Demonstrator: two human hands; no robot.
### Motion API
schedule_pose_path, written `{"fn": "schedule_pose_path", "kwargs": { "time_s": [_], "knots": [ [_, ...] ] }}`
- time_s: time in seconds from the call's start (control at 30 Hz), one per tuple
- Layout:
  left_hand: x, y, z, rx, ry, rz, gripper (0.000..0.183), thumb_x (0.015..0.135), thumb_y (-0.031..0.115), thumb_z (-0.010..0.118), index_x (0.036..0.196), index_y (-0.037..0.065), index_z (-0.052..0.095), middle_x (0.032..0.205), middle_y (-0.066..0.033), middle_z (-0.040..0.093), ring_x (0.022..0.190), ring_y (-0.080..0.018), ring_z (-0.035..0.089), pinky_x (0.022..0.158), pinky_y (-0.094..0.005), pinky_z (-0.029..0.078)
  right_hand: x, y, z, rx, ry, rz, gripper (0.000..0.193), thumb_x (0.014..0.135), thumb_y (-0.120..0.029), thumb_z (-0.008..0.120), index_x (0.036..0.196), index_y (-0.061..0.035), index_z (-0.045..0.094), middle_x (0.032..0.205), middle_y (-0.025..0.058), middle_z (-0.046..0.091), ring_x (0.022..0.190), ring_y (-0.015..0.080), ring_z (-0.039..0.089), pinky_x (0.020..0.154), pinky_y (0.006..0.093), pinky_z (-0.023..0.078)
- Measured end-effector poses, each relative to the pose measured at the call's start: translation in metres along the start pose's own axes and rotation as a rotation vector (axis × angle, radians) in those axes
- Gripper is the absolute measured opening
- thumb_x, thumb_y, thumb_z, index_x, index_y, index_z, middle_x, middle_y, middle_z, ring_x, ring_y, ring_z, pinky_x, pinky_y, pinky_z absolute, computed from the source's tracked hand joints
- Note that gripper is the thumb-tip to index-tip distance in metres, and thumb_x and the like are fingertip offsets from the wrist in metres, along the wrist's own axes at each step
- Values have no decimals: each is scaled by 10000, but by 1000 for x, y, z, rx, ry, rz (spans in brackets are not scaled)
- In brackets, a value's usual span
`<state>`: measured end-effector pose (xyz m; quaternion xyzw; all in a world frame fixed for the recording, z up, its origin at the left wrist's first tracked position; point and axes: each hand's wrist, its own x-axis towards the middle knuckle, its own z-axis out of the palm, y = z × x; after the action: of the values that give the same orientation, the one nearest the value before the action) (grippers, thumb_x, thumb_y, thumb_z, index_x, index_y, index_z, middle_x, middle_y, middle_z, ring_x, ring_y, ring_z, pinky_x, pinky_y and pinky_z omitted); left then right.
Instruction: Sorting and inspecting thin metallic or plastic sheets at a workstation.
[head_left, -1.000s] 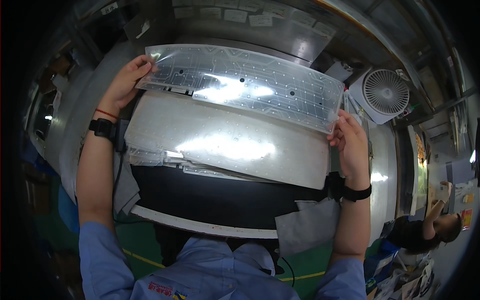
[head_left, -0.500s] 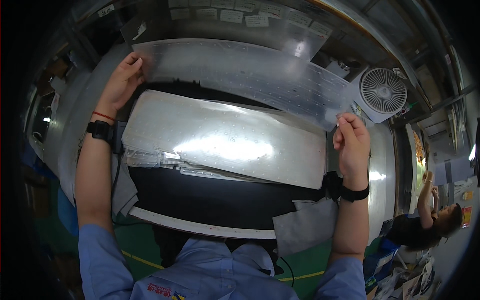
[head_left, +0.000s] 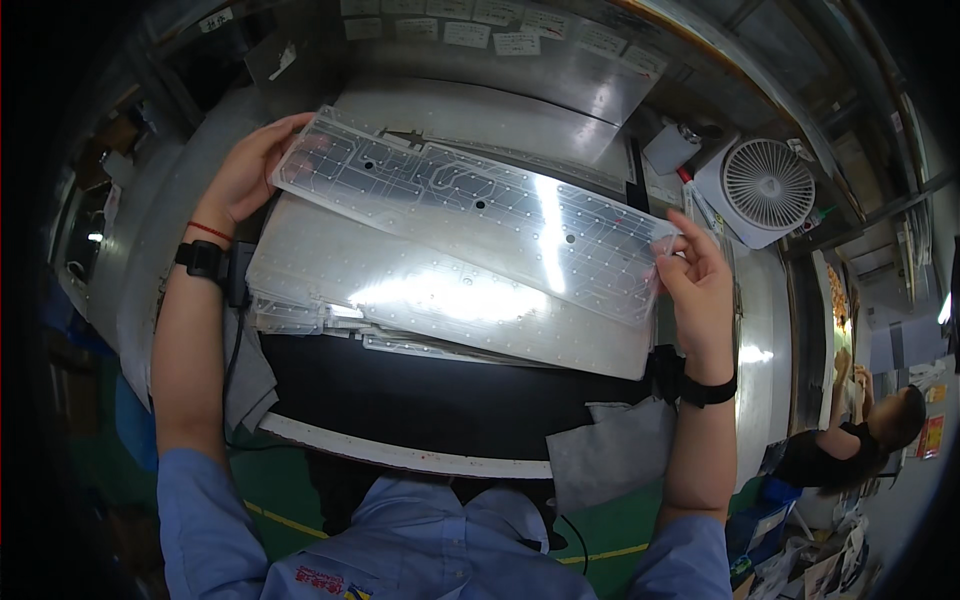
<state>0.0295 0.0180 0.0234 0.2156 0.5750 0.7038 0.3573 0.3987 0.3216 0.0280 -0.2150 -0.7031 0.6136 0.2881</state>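
Observation:
Between my hands is a clear membrane circuit sheet (head_left: 450, 185) with fine traces, small dots and a few dark round spots. My left hand (head_left: 248, 165) pinches its left end, and part of those fingers shows through the plastic. At the other end, my right hand (head_left: 697, 280) grips the right edge between thumb and fingers. The sheet is tilted and overlaps the far part of a stack of similar thin sheets (head_left: 400, 270). Glare lies across the stack's top sheet, and its near left edges are uneven.
The stack lies on a black mat (head_left: 380, 400) with a white front edge. Grey cloths (head_left: 612, 455) hang at the near edge. A white fan (head_left: 768, 185) stands at the back right. Paper labels line the metal panel behind. Another person (head_left: 850, 440) works at far right.
The sheet has come nearer and tipped, so its traces and dark spots show. It now covers the stack's far edge. Both hands still hold its ends.

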Motion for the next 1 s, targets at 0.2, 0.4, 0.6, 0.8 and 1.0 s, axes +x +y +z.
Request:
{"fn": "schedule_pose_path", "kwargs": {
  "time_s": [0.2, 0.4, 0.6, 0.8, 1.0],
  "knots": [
    [10, -11, -28, 315, -117, -20, 198, 947, 183, 537, 1090, 48, 561, 944, -34, 640, 782, -59, 583, 707, -191, 486, 2, 1, -4, 6, -5, 71, 322, 778, 91, 466, 1088, 13, 506, 901, 42, 552, 671, 92, 575, 592, 206, 458],
    [9, -12, -26, 277, -121, 37, 132, 927, 162, 576, 1031, 83, 554, 882, -5, 637, 655, -27, 547, 622, -160, 469, 3, -2, -8, 90, -158, 123, 273, 792, 39, 484, 1059, 1, 529, 855, 23, 595, 665, 77, 565, 605, 210, 449],
    [8, -11, -23, 331, -161, 34, 119, 928, 170, 579, 1000, 84, 541, 866, 14, 619, 638, -7, 520, 583, -139, 438, -2, -3, -4, -136, -379, 186, 262, 825, -35, 608, 1082, 14, 601, 859, 11, 634, 715, 39, 548, 659, 192, 442],
    [10, -13, -19, 317, -169, 26, 98, 931, 164, 573, 979, 84, 542, 862, 15, 616, 638, -10, 514, 590, -147, 436, -4, 1, 2, -146, -379, 164, 276, 797, -1, 653, 1067, 16, 598, 868, 0, 631, 721, 11, 529, 644, 154, 418],
    [10, -14, -21, 302, -189, 62, 106, 936, 157, 567, 1005, 78, 549, 858, 14, 613, 648, -15, 515, 595, -149, 438, -4, -4, 11, -161, -390, 158, 263, 789, 20, 644, 1041, 12, 567, 817, -23, 598, 693, 1, 509, 622, 138, 402]
  ]
}}
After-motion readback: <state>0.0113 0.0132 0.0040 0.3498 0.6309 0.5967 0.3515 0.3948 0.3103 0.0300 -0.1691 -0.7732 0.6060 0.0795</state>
